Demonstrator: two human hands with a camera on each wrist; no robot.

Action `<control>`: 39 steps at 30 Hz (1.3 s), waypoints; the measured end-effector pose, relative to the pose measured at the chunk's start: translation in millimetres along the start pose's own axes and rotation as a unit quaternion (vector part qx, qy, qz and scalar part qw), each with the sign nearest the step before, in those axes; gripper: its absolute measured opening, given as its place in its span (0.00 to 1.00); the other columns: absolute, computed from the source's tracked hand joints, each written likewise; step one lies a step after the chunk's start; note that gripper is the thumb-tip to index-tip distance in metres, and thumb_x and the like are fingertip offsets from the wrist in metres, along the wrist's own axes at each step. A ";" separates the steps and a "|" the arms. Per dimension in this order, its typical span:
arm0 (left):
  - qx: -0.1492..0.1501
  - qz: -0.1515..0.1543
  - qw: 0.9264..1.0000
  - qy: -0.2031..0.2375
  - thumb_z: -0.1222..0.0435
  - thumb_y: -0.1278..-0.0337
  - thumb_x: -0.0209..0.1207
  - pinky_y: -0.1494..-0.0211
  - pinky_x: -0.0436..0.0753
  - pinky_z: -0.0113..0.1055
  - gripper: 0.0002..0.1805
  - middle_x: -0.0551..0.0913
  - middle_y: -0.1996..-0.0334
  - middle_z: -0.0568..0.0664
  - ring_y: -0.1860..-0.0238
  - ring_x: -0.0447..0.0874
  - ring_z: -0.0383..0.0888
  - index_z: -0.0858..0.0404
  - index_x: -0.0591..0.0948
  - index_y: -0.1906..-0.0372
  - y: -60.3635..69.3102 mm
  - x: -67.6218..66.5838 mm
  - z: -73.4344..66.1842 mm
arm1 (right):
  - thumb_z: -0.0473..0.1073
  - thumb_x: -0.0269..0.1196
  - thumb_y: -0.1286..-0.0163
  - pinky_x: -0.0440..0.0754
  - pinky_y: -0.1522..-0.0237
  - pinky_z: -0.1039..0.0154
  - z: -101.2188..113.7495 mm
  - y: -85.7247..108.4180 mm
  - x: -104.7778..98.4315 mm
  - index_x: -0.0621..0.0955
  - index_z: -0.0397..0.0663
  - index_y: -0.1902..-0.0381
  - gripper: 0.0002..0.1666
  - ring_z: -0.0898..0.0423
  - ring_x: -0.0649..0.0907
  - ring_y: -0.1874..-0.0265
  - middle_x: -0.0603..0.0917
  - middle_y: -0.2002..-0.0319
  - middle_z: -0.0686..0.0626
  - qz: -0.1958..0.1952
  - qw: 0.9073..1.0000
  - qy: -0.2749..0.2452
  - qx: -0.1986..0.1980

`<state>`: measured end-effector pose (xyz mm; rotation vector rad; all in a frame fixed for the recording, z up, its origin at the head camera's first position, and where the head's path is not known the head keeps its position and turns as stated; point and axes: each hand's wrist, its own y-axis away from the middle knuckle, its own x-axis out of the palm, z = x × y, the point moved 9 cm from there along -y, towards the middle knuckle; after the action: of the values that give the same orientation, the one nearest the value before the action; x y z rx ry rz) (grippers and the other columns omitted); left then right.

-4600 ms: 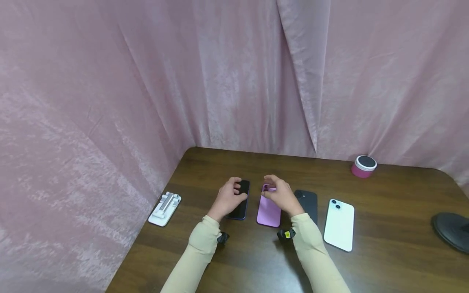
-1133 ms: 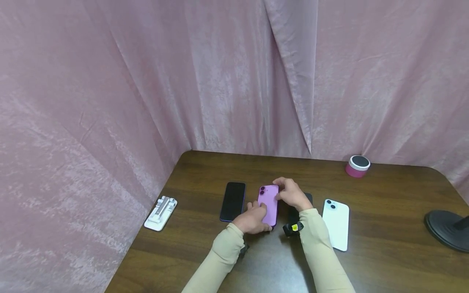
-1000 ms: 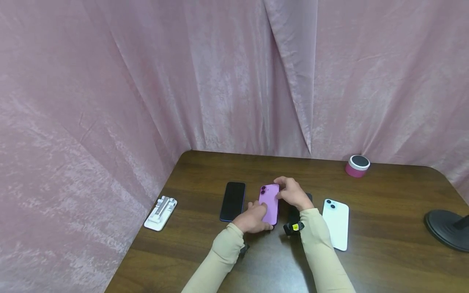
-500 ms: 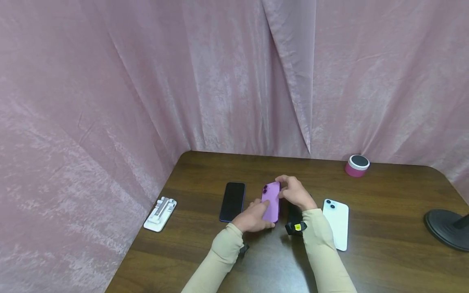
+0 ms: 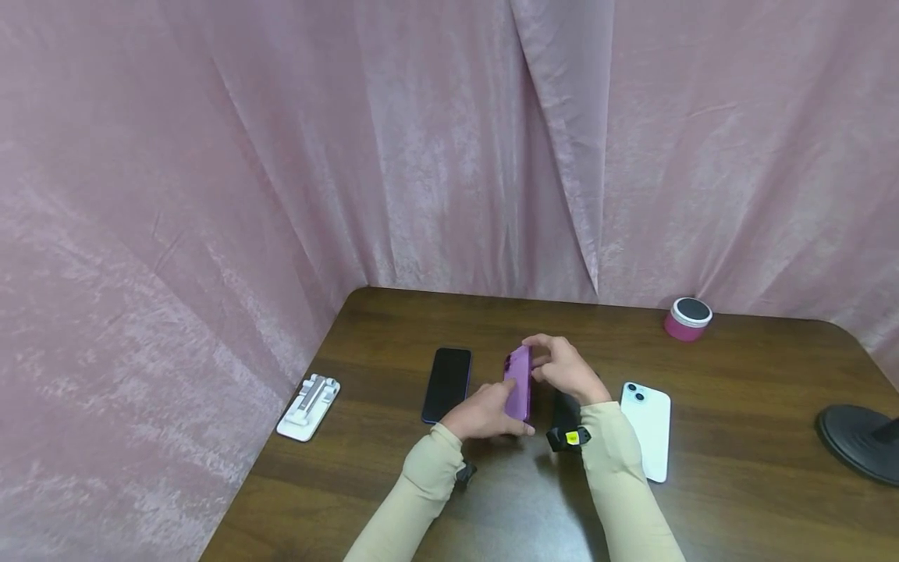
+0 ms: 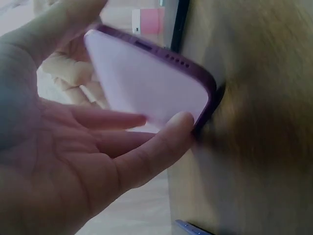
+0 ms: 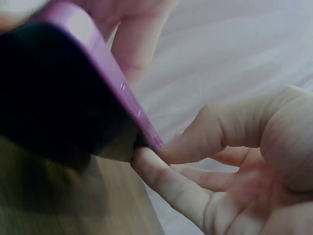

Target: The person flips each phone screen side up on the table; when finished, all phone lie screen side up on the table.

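Observation:
A purple-cased phone (image 5: 518, 382) stands tilted on a long side between both hands. My left hand (image 5: 485, 412) holds its lower end, thumb and fingers on opposite edges. My right hand (image 5: 567, 371) pinches the far right corner. In the left wrist view the purple back (image 6: 146, 78) slants above the wood, and the left hand (image 6: 88, 161) grips its edges. The right wrist view shows the phone's dark front (image 7: 54, 93), its purple side with buttons, and the right hand (image 7: 220, 161) pinching a corner between thumb and finger. Whether case and phone are apart there, I cannot tell.
A black-screened phone (image 5: 446, 384) lies left of the hands. A dark phone (image 5: 566, 414) is partly under my right wrist, and a white phone (image 5: 649, 429) lies beyond it. Also present are a white stand (image 5: 309, 407), a pink jar (image 5: 688, 318) and a black round base (image 5: 860, 443).
Several seconds ago the purple item lay flat under separate hands. My hands now hold it, and over the last second it has tipped from nearly flat to steeply on its side.

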<state>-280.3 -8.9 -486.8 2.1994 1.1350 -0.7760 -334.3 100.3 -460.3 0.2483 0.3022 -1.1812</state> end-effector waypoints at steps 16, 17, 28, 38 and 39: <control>0.001 -0.038 0.997 0.064 0.59 0.44 0.73 0.66 0.82 0.34 0.40 0.83 0.62 0.55 0.70 0.81 0.41 0.73 0.69 0.32 -0.3 -8.1 -1.3 | 0.20 0.61 0.39 0.81 0.47 0.44 2.8 -0.6 6.6 0.67 0.28 0.30 0.37 0.33 0.80 0.43 0.71 0.34 0.27 0.011 0.999 -0.032 -0.007; 0.002 -0.041 0.997 0.064 0.59 0.45 0.73 0.65 0.82 0.34 0.40 0.83 0.62 0.55 0.69 0.82 0.41 0.73 0.69 0.33 -0.1 -9.3 -1.9 | 0.20 0.61 0.39 0.80 0.46 0.44 3.0 -1.1 6.9 0.65 0.28 0.29 0.39 0.33 0.79 0.43 0.68 0.32 0.27 0.013 0.999 -0.033 -0.011; 0.026 -0.069 0.996 0.052 0.65 0.48 0.74 0.66 0.79 0.33 0.38 0.82 0.68 0.49 0.70 0.79 0.39 0.74 0.71 0.34 1.1 -17.5 -5.8 | 0.24 0.61 0.34 0.78 0.43 0.46 -3.3 -3.4 13.9 0.59 0.22 0.28 0.39 0.32 0.79 0.42 0.67 0.33 0.24 0.051 0.996 -0.064 -0.022; 0.020 -0.074 0.994 0.078 0.70 0.49 0.73 0.67 0.79 0.32 0.37 0.85 0.65 0.55 0.70 0.79 0.39 0.74 0.71 0.34 2.8 -19.5 -4.1 | 0.35 0.63 0.29 0.76 0.41 0.42 -8.1 -3.3 18.8 0.65 0.22 0.31 0.34 0.31 0.72 0.35 0.73 0.36 0.26 0.070 0.997 -0.034 -0.018; 0.019 -0.073 0.994 0.081 0.71 0.49 0.73 0.68 0.79 0.32 0.35 0.85 0.66 0.55 0.71 0.79 0.39 0.73 0.72 0.35 3.3 -20.0 -4.7 | 0.36 0.63 0.29 0.77 0.42 0.42 -9.0 -3.4 19.6 0.66 0.23 0.32 0.34 0.31 0.72 0.35 0.73 0.36 0.26 0.070 0.997 -0.034 -0.014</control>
<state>-286.0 -18.1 -468.9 2.2650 1.3831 -0.6938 -331.6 85.2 -475.8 0.2016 0.2366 -1.0436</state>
